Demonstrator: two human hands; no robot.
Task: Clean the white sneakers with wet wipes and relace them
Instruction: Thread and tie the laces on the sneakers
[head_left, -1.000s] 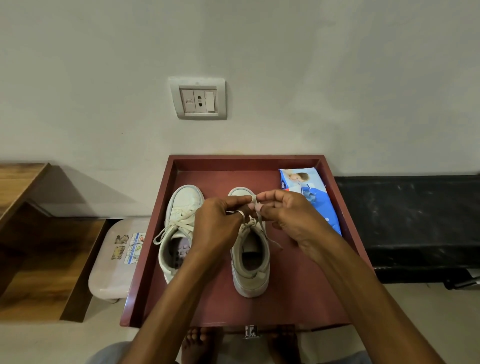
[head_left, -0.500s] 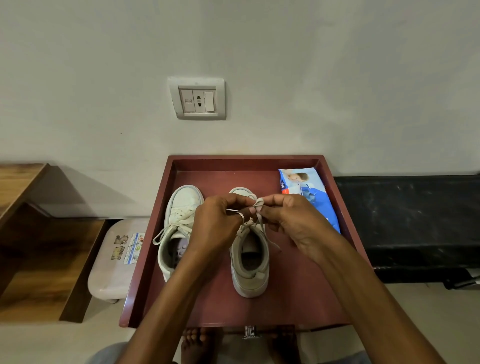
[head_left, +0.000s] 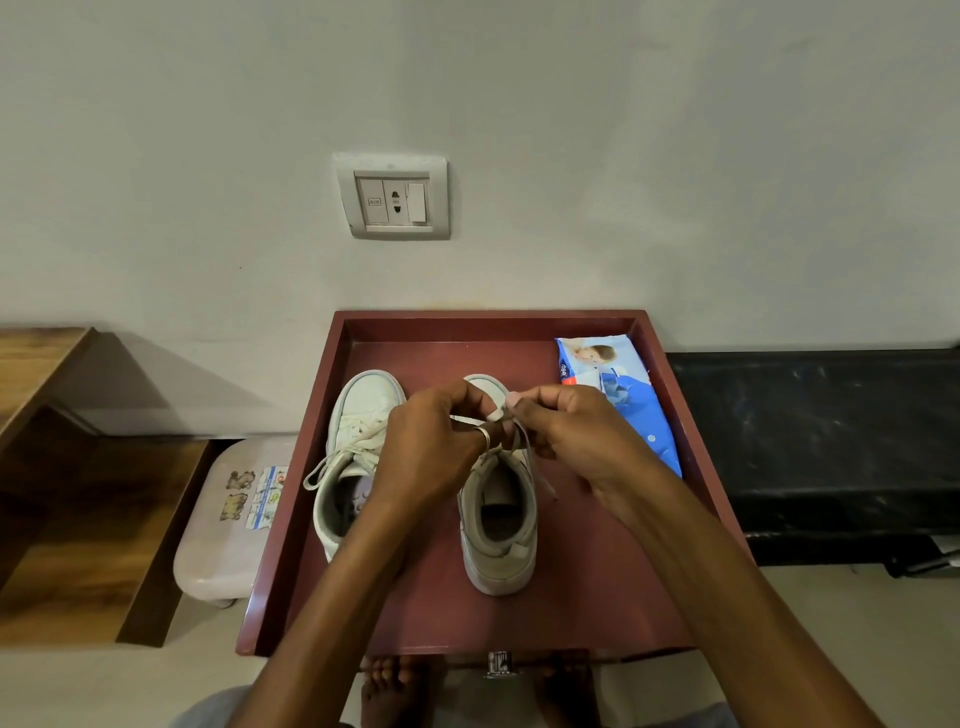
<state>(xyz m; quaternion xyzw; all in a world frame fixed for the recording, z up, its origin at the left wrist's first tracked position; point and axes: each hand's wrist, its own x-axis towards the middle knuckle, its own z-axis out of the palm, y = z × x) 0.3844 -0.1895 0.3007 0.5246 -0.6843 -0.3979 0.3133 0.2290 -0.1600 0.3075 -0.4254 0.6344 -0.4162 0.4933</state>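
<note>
Two white sneakers stand side by side, toes to the wall, on a dark red tray (head_left: 597, 597). The left sneaker (head_left: 358, 415) has a loose lace hanging over its left side. Over the tongue of the right sneaker (head_left: 498, 540) both hands meet. My left hand (head_left: 431, 452), a ring on one finger, pinches that shoe's lace (head_left: 496, 413). My right hand (head_left: 566, 431) pinches the same lace from the other side, and a loose end trails down the shoe's right side.
A blue pack of wet wipes (head_left: 618, 395) lies at the tray's back right corner. A pale plastic stool (head_left: 228, 519) sits left of the tray, a wooden shelf (head_left: 62, 493) further left, a black bench (head_left: 810, 441) to the right. My bare feet (head_left: 395, 686) show below.
Both hands have shifted slightly toward me along the right sneaker and keep working its lace. The shoes and the pack have not moved.
</note>
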